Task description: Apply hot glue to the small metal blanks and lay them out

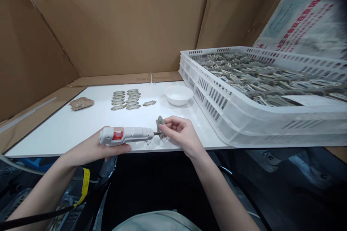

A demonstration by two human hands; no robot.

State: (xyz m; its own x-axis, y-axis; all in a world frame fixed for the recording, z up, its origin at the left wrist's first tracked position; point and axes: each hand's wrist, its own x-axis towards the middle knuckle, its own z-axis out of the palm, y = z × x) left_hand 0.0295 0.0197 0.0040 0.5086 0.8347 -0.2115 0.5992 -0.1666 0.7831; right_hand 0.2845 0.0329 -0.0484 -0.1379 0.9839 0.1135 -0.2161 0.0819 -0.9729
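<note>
My left hand (115, 149) is wrapped round a white hot glue gun (135, 134) with a red part on its side and a thin wire stand under its front. The gun points right, and its dark nozzle meets a small grey-green metal piece (159, 124) with pointed ends. Between thumb and fingers, my right hand (180, 131) pinches that piece upright above the table's front edge. Beyond my hands, several similar flat pieces (132, 98) lie in two columns, and a single piece (149, 103) sits to their right.
A white bowl (179, 95) stands on the white table (59, 130). At right, a large white plastic crate (217, 97) is filled with similar pieces. Crumpled brown cardboard (81, 103) lies at left. Cardboard walls (121, 32) enclose the back. A black cord (38, 217) with a yellow tag hangs at lower left.
</note>
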